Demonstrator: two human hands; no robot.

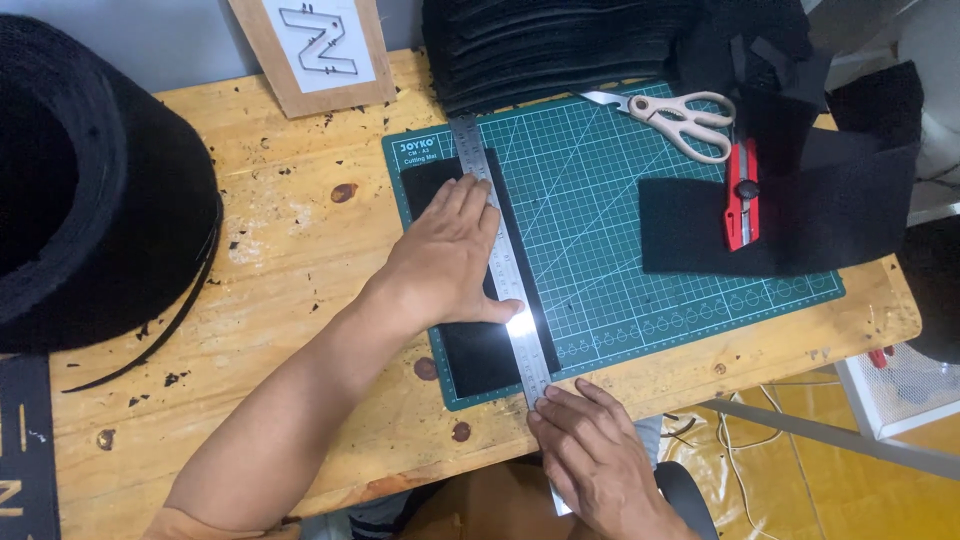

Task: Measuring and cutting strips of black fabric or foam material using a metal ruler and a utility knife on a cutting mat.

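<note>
A steel ruler point(478, 160) lies lengthwise over a black felt strip point(490, 355) on the left part of a green cutting mat point(590, 210). My left hand point(450, 255) presses flat on the strip and the ruler, fingers spread, thumb against the ruler's edge. Resting at the near end of the ruler, at the mat's front edge, is my right hand point(595, 460); its fingertips touch the ruler there and it holds nothing that I can see.
Red utility knife point(741, 195) and cream-handled scissors point(680, 120) lie on the mat's right, on and beside black felt pieces point(690, 225). A stack of black sheets point(540, 45) sits at the back, a large black roll point(90, 180) at left, a wooden-framed sign point(315, 50) against the wall.
</note>
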